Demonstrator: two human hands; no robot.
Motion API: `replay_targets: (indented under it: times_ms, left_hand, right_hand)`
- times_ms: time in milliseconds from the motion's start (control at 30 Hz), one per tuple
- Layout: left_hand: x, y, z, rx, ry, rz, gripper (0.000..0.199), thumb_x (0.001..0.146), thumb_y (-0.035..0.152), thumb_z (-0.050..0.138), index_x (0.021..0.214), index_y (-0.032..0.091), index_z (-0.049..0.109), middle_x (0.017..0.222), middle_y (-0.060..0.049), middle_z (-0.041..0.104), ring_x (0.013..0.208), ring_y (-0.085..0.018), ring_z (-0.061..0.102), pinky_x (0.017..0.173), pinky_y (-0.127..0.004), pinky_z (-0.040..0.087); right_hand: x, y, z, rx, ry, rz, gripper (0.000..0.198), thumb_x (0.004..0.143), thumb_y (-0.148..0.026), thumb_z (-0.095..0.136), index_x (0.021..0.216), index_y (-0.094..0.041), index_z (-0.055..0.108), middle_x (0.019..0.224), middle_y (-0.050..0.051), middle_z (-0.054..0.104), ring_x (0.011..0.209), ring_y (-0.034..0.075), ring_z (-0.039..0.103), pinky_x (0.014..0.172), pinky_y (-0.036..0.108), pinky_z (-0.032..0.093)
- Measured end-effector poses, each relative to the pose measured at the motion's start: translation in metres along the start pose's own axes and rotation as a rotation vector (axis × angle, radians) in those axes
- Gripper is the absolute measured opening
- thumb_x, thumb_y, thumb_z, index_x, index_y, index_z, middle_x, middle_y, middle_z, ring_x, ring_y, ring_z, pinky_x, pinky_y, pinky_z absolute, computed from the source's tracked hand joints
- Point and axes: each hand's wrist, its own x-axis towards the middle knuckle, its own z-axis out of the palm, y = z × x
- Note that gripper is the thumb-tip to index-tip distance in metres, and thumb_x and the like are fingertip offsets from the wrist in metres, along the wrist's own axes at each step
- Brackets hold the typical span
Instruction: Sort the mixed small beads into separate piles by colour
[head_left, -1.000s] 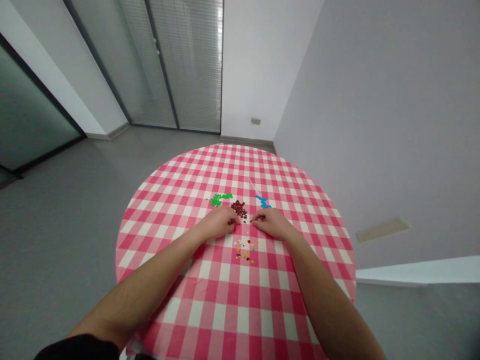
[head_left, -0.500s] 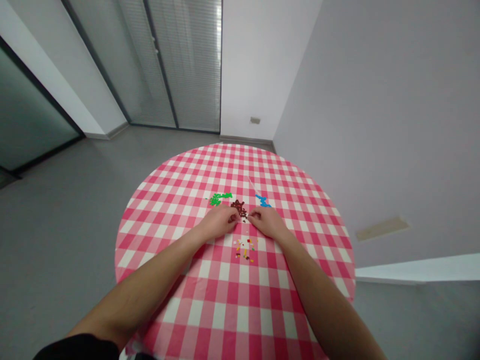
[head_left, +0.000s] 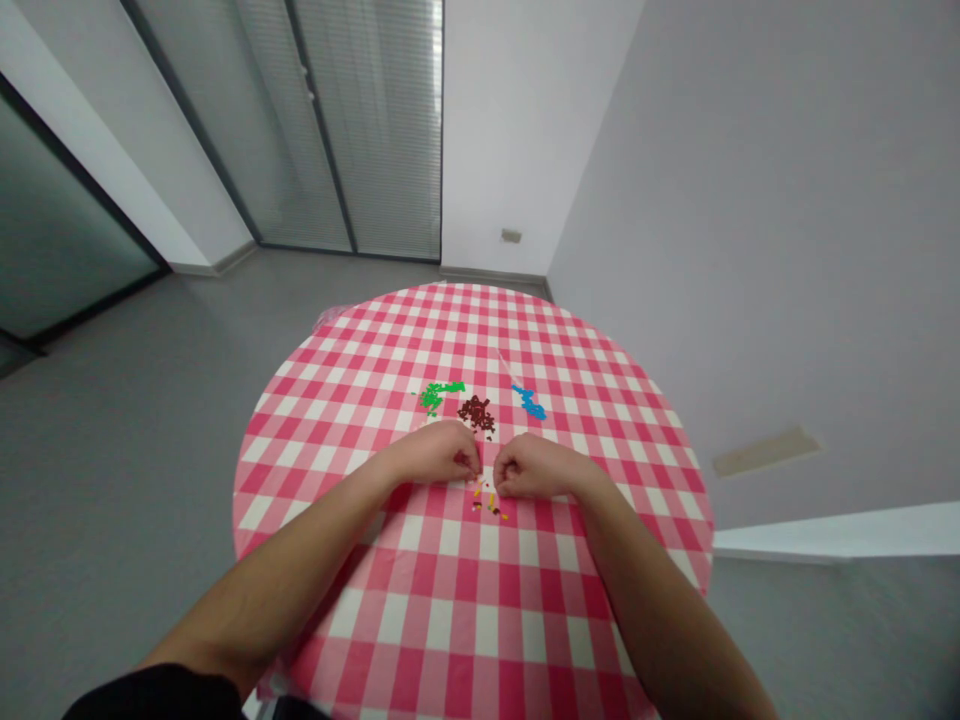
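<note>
The left hand (head_left: 442, 455) and the right hand (head_left: 538, 466) are held curled, just apart, over the checked table (head_left: 510, 610), close beside small mixed-colour pieces (head_left: 492, 501) scattered at its middle. Whether anything is pinched in either grip cannot be made out. Beyond the hands, a brown pile (head_left: 476, 412) is flanked by green pieces (head_left: 431, 398) on the left and blue pieces (head_left: 532, 404) on the right.

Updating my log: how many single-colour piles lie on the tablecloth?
3: green pile left, brown pile between, blue pile right; the left hand and right hand may hide more.
</note>
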Motion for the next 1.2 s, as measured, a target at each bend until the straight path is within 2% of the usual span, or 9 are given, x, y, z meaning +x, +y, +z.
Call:
replay_targets:
  times_ms: [67,200,367,533,667,800,933,1033,1200]
  left_hand:
    - [-0.001,0.004,0.0,-0.045,-0.078,0.051,0.014,0.079,0.009,0.067,0.077,0.018,0.077,0.076,-0.002,0.073,0.073,-0.014,0.063,0.071,-0.023,0.045]
    - [0.0,0.008,0.008,-0.093,-0.145,0.12,0.013,0.08,0.009,0.07,0.08,0.019,0.078,0.083,-0.003,0.075,0.08,-0.015,0.067,0.074,-0.022,0.047]
    - [0.002,0.009,0.016,-0.045,-0.154,0.112,0.015,0.075,0.007,0.073,0.079,0.02,0.078,0.085,-0.002,0.076,0.081,-0.016,0.068,0.071,-0.023,0.047]
    - [0.003,0.014,0.017,-0.055,-0.159,0.097,0.015,0.075,0.005,0.071,0.077,0.019,0.077,0.084,-0.002,0.075,0.078,-0.015,0.067,0.069,-0.022,0.046]
    - [0.003,0.014,0.015,-0.038,-0.149,0.063,0.016,0.076,0.004,0.067,0.073,0.018,0.075,0.08,-0.002,0.073,0.076,-0.015,0.064,0.07,-0.023,0.045]
    - [0.0,0.009,0.006,-0.049,-0.06,-0.005,0.013,0.082,0.008,0.064,0.08,0.016,0.074,0.083,-0.004,0.073,0.08,-0.016,0.064,0.075,-0.024,0.046]
    - [-0.002,0.006,-0.003,-0.014,0.085,-0.14,0.017,0.087,0.01,0.058,0.086,0.018,0.073,0.087,-0.003,0.073,0.082,-0.015,0.064,0.078,-0.025,0.045]
    - [-0.002,0.007,-0.005,0.024,0.148,-0.21,0.017,0.089,0.013,0.056,0.084,0.018,0.072,0.088,-0.003,0.073,0.082,-0.015,0.063,0.076,-0.025,0.044]
    - [-0.002,0.004,-0.002,0.049,0.236,-0.252,0.016,0.091,0.016,0.056,0.087,0.019,0.071,0.085,-0.003,0.071,0.08,-0.017,0.061,0.074,-0.028,0.042]
  right_hand:
    - [-0.002,-0.008,0.003,-0.039,-0.022,0.001,0.009,0.072,-0.017,0.07,0.077,-0.019,0.077,0.064,-0.001,0.068,0.054,0.01,0.053,0.05,0.022,0.032]
    - [0.001,-0.014,0.009,-0.127,-0.035,0.058,0.006,0.069,-0.024,0.076,0.072,-0.019,0.076,0.062,-0.001,0.067,0.053,0.01,0.053,0.049,0.023,0.031]
    - [0.005,-0.014,0.013,-0.206,-0.038,0.065,0.008,0.072,-0.025,0.071,0.071,-0.018,0.074,0.064,0.0,0.068,0.053,0.011,0.051,0.05,0.024,0.029]
    - [0.003,-0.023,0.011,-0.324,-0.033,0.063,0.02,0.078,-0.024,0.064,0.06,-0.016,0.067,0.054,0.001,0.06,0.047,0.009,0.038,0.049,0.028,0.025]
    - [0.002,-0.026,0.009,-0.267,-0.047,0.1,0.017,0.075,-0.03,0.071,0.064,-0.018,0.07,0.058,0.0,0.062,0.049,0.01,0.043,0.049,0.027,0.025]
    - [0.003,-0.026,0.012,-0.267,-0.038,0.126,0.01,0.073,-0.025,0.072,0.065,-0.019,0.071,0.06,0.001,0.065,0.051,0.011,0.047,0.049,0.027,0.026]
    - [0.004,-0.021,0.016,-0.281,-0.005,0.079,0.011,0.072,-0.019,0.068,0.06,-0.017,0.067,0.058,0.002,0.064,0.05,0.012,0.048,0.048,0.027,0.027]
    - [0.003,-0.013,0.014,-0.136,0.053,0.0,0.007,0.069,-0.014,0.066,0.064,-0.017,0.068,0.061,0.001,0.066,0.054,0.012,0.053,0.051,0.025,0.032]
    - [0.003,0.006,0.003,0.241,0.162,-0.015,0.013,0.079,-0.022,0.06,0.081,-0.017,0.072,0.069,0.001,0.071,0.061,0.013,0.062,0.058,0.022,0.043]
